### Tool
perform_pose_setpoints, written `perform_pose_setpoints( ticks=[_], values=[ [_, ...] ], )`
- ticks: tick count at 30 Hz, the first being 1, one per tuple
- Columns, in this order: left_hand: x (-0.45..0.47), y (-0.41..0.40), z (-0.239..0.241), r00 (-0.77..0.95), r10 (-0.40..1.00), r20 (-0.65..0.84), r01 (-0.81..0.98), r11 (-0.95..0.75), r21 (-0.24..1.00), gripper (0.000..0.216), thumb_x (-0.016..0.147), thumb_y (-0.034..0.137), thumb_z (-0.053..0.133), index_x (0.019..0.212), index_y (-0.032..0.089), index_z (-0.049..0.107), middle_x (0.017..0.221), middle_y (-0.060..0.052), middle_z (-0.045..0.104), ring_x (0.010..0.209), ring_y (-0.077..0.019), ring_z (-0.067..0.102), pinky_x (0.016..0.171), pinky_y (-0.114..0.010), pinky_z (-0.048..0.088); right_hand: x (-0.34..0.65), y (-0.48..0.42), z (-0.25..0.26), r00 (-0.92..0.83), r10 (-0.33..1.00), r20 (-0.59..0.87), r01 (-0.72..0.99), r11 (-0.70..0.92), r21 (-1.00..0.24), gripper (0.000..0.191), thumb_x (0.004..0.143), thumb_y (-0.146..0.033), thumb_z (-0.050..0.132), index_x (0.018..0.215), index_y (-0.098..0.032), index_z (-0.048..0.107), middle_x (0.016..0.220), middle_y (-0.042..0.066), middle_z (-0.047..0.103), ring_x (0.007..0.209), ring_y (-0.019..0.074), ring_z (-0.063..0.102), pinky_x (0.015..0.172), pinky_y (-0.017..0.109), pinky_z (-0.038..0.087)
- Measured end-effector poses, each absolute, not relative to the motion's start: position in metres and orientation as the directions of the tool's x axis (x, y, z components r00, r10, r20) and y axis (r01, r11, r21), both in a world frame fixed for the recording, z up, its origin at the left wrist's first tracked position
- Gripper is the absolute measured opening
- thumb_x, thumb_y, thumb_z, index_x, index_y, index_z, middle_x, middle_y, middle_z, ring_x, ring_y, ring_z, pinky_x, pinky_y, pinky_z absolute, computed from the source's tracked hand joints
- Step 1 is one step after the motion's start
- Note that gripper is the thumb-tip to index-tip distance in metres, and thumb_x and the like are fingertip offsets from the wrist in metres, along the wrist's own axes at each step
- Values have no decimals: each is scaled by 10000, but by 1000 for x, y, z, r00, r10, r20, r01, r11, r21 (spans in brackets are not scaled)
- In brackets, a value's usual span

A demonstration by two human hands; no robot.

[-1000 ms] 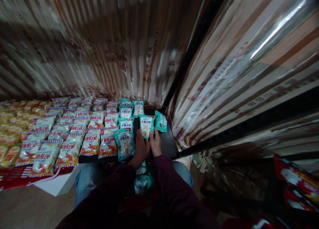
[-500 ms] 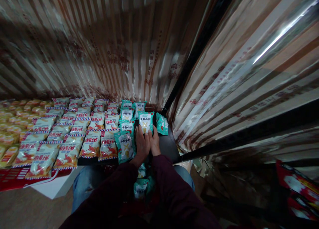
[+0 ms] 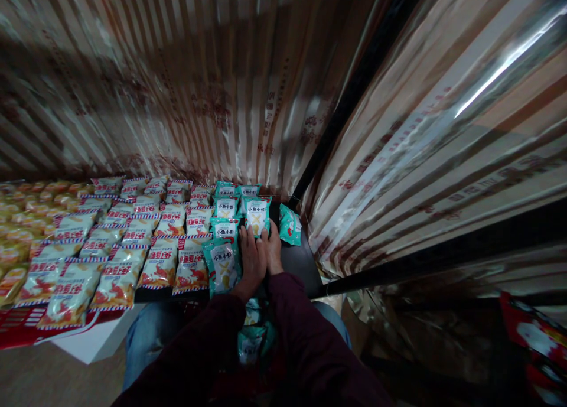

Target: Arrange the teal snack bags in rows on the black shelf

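The teal packet (image 3: 257,214) with the white label lies flat on the black shelf board (image 3: 297,259), in the second teal column, near the back. On its label stand the characters 小鱼小虾. The left hand (image 3: 251,264) lies palm down below it, fingers stretched and close together, the tips at the packet's lower edge; it grips nothing. The right hand (image 3: 274,250) is just beside it, and its fingers reach the packet's lower right corner. If they pinch the packet or only press on it, I cannot tell.

To the left, touching, is a column of the same teal packets (image 3: 224,259) with the same four characters. One loose teal packet (image 3: 290,225) lies tilted on the right, near a black pole (image 3: 354,94). Further left are rows of red-and-white packets (image 3: 162,265) with red writing, too small to read surely, then yellow packets (image 3: 18,235). More teal packets (image 3: 250,342) rest in the person's lap. Behind all hangs striped shiny film (image 3: 199,88) with red printed characters, blurred.
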State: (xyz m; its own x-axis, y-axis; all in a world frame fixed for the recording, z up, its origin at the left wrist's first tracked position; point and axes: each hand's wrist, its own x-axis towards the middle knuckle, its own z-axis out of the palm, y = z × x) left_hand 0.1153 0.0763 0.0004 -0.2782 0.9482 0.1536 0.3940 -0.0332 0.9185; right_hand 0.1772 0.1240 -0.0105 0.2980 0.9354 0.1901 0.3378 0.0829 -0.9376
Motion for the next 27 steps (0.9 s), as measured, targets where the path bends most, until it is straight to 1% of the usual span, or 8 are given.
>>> perform_pose_setpoints(
  ticks=[3, 10, 15, 17, 20, 22, 25, 27],
  values=[
    [116, 79, -2, -258, 954, 156, 387, -46, 921, 527, 931, 270, 332, 1425, 86, 328, 1559, -167, 228, 1469, -233, 116, 1196, -501, 148, 178, 130, -13, 269, 939, 212, 336, 115, -935, 521, 854, -443, 431, 1277, -161, 545, 1240, 118, 612, 1128, 239, 552, 1016, 387, 404],
    [113, 86, -2, -245, 957, 155, 407, -44, 913, 514, 922, 277, 343, 1397, 86, 392, 1546, -177, 260, 1463, -247, 149, 1192, -476, 155, 178, 139, -18, 218, 954, 204, 291, 136, -947, 522, 853, -465, 452, 1279, -179, 551, 1244, 102, 620, 1119, 229, 562, 1003, 367, 420],
    [110, 88, 0, -235, 958, 165, 405, -58, 912, 470, 910, 254, 379, 1360, 145, 456, 1505, -137, 361, 1460, -251, 162, 1189, -497, 153, 178, 144, -21, 182, 966, 186, 311, 123, -942, 525, 837, -470, 450, 1255, -180, 581, 1248, 105, 627, 1130, 246, 568, 1012, 392, 420],
    [109, 88, 0, -222, 962, 162, 429, -53, 902, 460, 910, 242, 376, 1349, 140, 464, 1488, -147, 384, 1454, -258, 185, 1186, -498, 158, 179, 145, -22, 183, 969, 166, 349, 94, -933, 542, 828, -474, 444, 1257, -173, 584, 1260, 113, 622, 1136, 259, 568, 1019, 409, 413],
    [110, 89, -1, -234, 960, 156, 462, -31, 886, 480, 907, 247, 391, 1357, 86, 441, 1502, -199, 334, 1444, -280, 212, 1185, -477, 172, 180, 146, -24, 205, 966, 155, 382, 67, -922, 554, 822, -465, 453, 1284, -182, 568, 1267, 104, 619, 1150, 258, 561, 1032, 409, 400],
    [111, 90, -2, -254, 953, 167, 480, -26, 877, 479, 911, 248, 382, 1352, 68, 441, 1503, -216, 320, 1445, -285, 206, 1184, -470, 180, 180, 147, -23, 210, 961, 181, 403, 84, -911, 563, 818, -448, 467, 1307, -182, 550, 1284, 104, 607, 1175, 259, 541, 1048, 407, 385],
    [112, 93, -3, -236, 949, 206, 515, -58, 855, 434, 919, 227, 349, 1319, 129, 485, 1473, -157, 396, 1456, -254, 174, 1191, -482, 155, 179, 147, -22, 194, 949, 249, 442, 142, -886, 575, 821, -413, 468, 1341, -171, 516, 1337, 110, 563, 1237, 263, 493, 1075, 417, 359],
    [112, 95, -4, -224, 954, 200, 508, -61, 859, 426, 915, 214, 349, 1307, 136, 496, 1469, -141, 406, 1460, -245, 156, 1194, -487, 144, 178, 147, -22, 167, 947, 276, 445, 178, -878, 568, 830, -390, 456, 1351, -168, 503, 1365, 106, 540, 1278, 254, 462, 1098, 416, 340]
  ],
)
